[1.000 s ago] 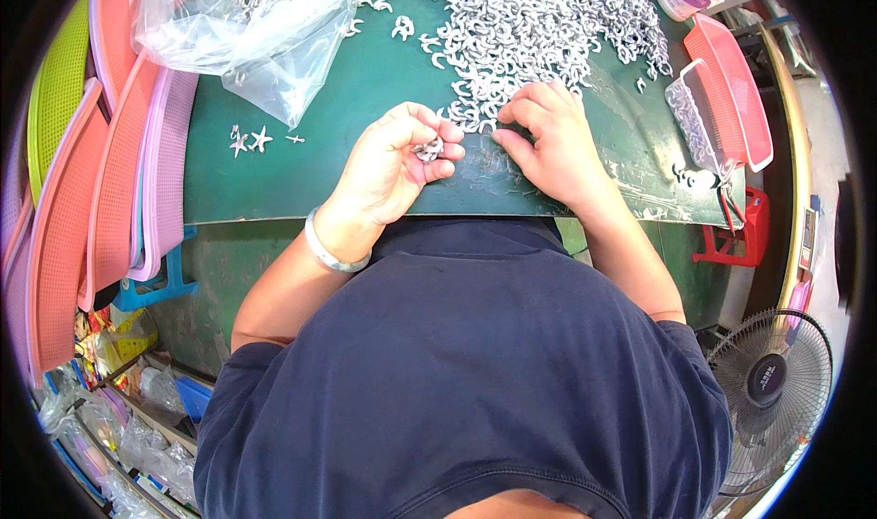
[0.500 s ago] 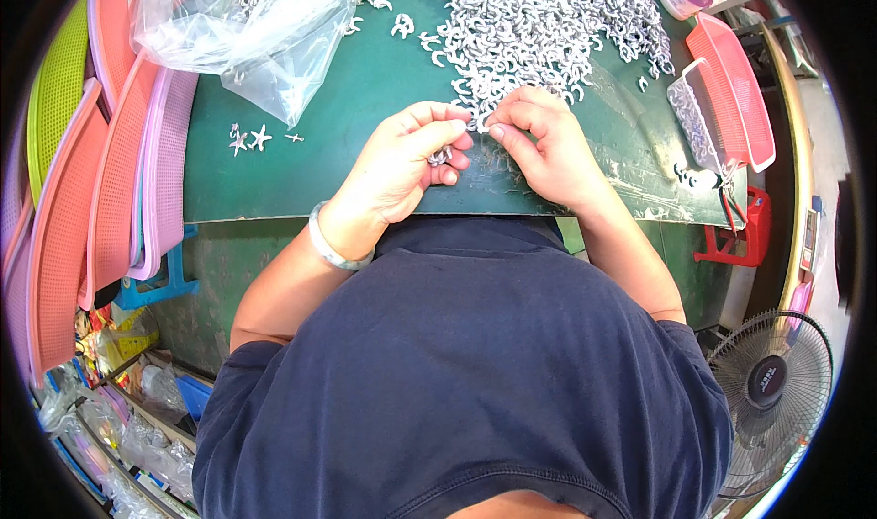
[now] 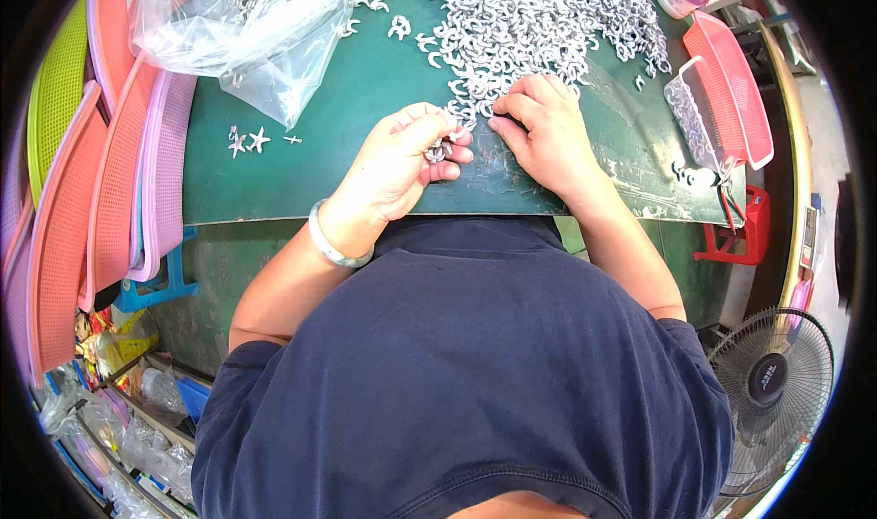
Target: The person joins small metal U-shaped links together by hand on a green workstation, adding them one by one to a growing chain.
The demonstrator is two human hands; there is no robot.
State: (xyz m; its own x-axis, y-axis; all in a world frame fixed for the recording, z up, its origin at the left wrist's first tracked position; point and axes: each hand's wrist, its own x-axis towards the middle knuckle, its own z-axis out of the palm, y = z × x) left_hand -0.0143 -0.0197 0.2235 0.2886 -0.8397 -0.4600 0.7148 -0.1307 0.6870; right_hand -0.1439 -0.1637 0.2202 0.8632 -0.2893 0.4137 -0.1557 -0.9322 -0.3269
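Note:
My left hand (image 3: 391,158), palm turned up and fingers curled, holds several small silver curved pieces (image 3: 438,152). One pale curved piece shows by its thumb and fingertips. A short gap to the right, my right hand (image 3: 553,140) is at the near edge of a large pile of silver C-shaped metal pieces (image 3: 548,30). Its thumb and forefinger are drawn close together, the other fingers bent. Whatever lies between those fingertips is too small to make out. The pile spreads over the far part of the green table (image 3: 356,90).
A clear plastic bag (image 3: 265,53) lies at the far left, near two star-shaped pieces (image 3: 258,139). Pink and purple baskets (image 3: 114,181) stand along the left. At right are a pink basket (image 3: 731,80), a clear tub of pieces (image 3: 692,126), a red stool (image 3: 749,231) and a fan (image 3: 772,382).
My right hand has drawn apart from the left, slightly right and up toward the pile. The curved piece between both hands' fingertips is now at the left hand's fingers.

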